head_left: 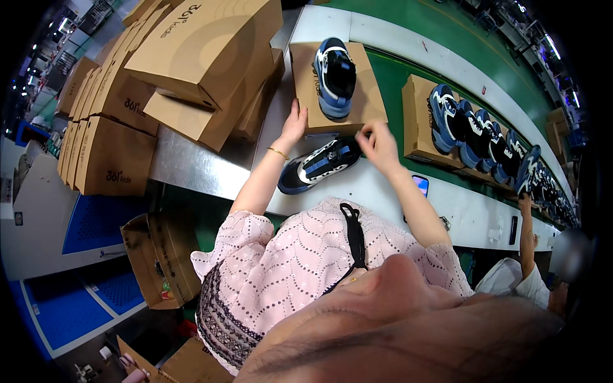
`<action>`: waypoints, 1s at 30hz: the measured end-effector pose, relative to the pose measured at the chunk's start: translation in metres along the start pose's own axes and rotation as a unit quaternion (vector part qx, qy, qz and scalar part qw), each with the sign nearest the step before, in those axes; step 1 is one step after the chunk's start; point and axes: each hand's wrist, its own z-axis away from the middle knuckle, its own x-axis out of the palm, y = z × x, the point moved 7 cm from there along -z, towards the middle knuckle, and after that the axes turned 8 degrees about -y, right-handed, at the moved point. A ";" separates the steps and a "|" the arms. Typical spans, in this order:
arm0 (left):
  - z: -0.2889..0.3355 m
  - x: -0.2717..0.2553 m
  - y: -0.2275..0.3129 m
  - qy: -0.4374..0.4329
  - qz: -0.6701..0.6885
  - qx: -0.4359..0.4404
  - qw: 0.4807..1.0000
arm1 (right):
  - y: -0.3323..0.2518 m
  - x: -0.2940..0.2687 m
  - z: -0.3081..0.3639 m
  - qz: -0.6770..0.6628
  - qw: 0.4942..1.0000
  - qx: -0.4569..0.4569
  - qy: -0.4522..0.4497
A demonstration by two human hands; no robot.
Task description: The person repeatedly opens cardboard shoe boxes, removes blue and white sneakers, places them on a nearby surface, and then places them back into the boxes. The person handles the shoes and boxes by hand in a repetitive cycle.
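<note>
In front of me is a brown cardboard shoe box point(370, 96), with a blue, black and white sneaker point(336, 80) standing on its top. Another such sneaker point(319, 167) lies on the white bench at the near side of the box, its toe to the left. My left hand point(295, 124) rests with straight fingers against the left side of the box. My right hand point(381, 150) is closed, its fingers curled together by the dark opening of the nearer sneaker and the near edge of the box. What those fingertips pinch, if anything, is hidden.
Closed shoe boxes point(211, 51) are stacked at the left, more boxes point(115, 153) beyond. To the right, a row of sneakers point(476, 131) stands on boxes along a green belt; a co-worker's hand point(525, 199) reaches there. A phone point(421, 185) lies on the bench.
</note>
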 end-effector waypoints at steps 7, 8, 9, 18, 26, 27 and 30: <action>-0.062 0.069 0.040 -0.103 -0.113 0.037 0.988 | 0.015 0.068 0.059 0.169 0.977 -0.050 -0.117; -0.067 0.082 0.050 -0.114 -0.132 0.042 0.984 | 0.020 0.073 0.057 0.167 0.979 -0.020 -0.112; -0.070 0.095 0.057 -0.130 -0.136 0.025 0.982 | 0.025 0.074 0.057 0.164 0.981 0.011 -0.106; -0.015 0.090 0.141 -0.273 0.206 0.149 0.928 | 0.064 -0.094 0.131 -0.190 0.964 0.092 0.164; 0.211 -0.015 0.343 -0.516 0.498 0.454 0.529 | 0.135 -0.158 0.086 -0.177 0.894 0.116 0.395; 0.220 -0.020 0.347 -0.545 0.504 0.462 0.484 | 0.155 -0.155 0.087 -0.203 0.886 0.188 0.372; 0.245 -0.027 0.339 -0.573 0.489 0.479 0.450 | 0.202 -0.105 0.035 -0.267 0.914 0.219 0.212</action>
